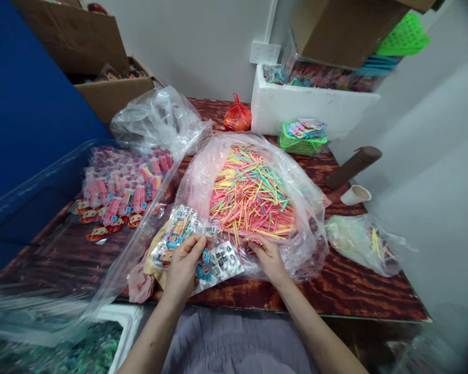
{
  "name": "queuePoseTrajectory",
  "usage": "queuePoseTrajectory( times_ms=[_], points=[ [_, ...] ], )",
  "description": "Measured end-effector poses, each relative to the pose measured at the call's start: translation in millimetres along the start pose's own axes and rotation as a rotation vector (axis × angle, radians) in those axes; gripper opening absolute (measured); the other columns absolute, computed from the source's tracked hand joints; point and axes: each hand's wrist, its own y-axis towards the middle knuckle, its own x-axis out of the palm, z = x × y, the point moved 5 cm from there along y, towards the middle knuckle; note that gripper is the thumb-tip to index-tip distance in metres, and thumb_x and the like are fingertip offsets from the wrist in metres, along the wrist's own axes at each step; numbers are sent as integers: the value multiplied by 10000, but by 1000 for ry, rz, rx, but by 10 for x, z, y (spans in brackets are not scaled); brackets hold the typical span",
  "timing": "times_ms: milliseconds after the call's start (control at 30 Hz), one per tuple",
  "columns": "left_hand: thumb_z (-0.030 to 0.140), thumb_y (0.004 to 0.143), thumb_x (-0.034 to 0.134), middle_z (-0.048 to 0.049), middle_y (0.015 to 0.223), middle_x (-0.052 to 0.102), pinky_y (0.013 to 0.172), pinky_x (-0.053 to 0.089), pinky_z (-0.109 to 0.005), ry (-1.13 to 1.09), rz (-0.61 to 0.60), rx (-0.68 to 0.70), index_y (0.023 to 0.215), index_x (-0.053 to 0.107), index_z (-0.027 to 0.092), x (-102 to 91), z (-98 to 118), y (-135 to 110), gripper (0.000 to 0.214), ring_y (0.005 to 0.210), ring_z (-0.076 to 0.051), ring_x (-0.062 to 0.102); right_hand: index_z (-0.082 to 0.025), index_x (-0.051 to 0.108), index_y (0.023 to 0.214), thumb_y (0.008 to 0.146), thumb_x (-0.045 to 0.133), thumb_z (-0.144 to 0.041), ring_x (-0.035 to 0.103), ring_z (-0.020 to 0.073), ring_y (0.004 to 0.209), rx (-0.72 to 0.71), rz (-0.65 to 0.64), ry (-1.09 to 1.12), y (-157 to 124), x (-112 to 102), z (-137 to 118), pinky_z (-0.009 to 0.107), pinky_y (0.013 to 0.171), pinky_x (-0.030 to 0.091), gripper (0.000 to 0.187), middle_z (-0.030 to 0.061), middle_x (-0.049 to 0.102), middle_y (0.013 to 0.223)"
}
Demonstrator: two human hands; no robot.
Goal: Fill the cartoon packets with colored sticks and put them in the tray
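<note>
My left hand is closed, thumb and finger pinching the edge of a printed silver packet near the table's front edge. Beside it, partly behind that hand, lies another packet with coloured sticks showing through its clear window. My right hand is curled round a small bundle of pink sticks, whose ends show at the fingertips. Just beyond both hands, a large clear plastic bag lies wide, heaped with thin pink, yellow, green and blue sticks.
On the left, a clear plastic bin holds several filled packets. Cardboard boxes and a white foam box stand behind. To the right are a green basket, brown flask, paper cup and small plastic bag.
</note>
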Motion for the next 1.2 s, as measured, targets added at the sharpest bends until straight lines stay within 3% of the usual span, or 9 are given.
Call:
queuePoseTrajectory(
  times_ms=[233, 333, 533, 767, 867, 1067, 1133, 1200],
  points=[
    [390, 625, 831, -23, 859, 754, 732, 498, -244, -56, 100, 17, 875, 773, 194, 3, -110, 62, 323, 773, -148, 651, -231, 727, 932, 897, 601, -319, 661, 196, 860, 13, 5, 12, -35, -5, 23, 307, 791, 502, 157, 33, 730, 909],
    [364, 621, 827, -27, 889, 759, 797, 503, -271, -11, 79, 55, 839, 780, 207, 50, -74, 42, 272, 843, -171, 659, -230, 726, 932, 899, 602, -327, 665, 195, 857, 24, 8, 9, -50, -9, 31, 311, 789, 504, 161, 34, 732, 915],
    [366, 687, 779, -30, 913, 758, 810, 511, -287, 92, 37, 76, 860, 785, 214, 88, -33, -39, 230, 877, -190, 663, -226, 725, 934, 891, 611, -352, 675, 202, 854, 45, 10, 35, -33, 0, 11, 321, 789, 521, 175, 39, 735, 909],
    [394, 693, 775, -19, 900, 757, 785, 503, -262, 55, 26, 57, 876, 784, 211, 42, -112, -78, 258, 850, -172, 656, -212, 708, 930, 873, 614, -370, 688, 222, 870, 66, 2, 25, 19, -7, 23, 337, 794, 534, 193, 53, 739, 921],
    [400, 700, 763, -15, 868, 752, 757, 508, -265, 53, 22, 47, 887, 782, 202, 42, -113, -69, 273, 819, -170, 652, -217, 703, 997, 884, 572, -358, 688, 222, 855, 57, -16, -90, 140, -114, 27, 350, 794, 532, 223, 50, 736, 928],
    [373, 750, 717, -26, 903, 751, 790, 508, -281, 101, -15, 109, 891, 782, 206, 87, -35, -81, 228, 857, -185, 658, -210, 704, 1019, 878, 494, -278, 667, 244, 889, -89, 65, -564, 457, -483, -139, 387, 829, 486, 263, 75, 733, 985],
    [349, 772, 698, -27, 881, 741, 786, 502, -275, 148, -42, 176, 867, 783, 207, 122, 18, -115, 191, 851, -184, 655, -208, 705, 956, 874, 508, -287, 661, 252, 882, -93, 117, -577, 504, -536, -231, 407, 850, 476, 227, 78, 733, 950],
    [327, 789, 684, -25, 868, 730, 766, 498, -265, 183, -69, 234, 853, 781, 210, 167, 66, -155, 165, 825, -175, 648, -211, 690, 893, 870, 548, -322, 660, 246, 871, -83, 188, -399, 522, -526, -353, 419, 873, 475, 182, 70, 731, 916]
  ],
)
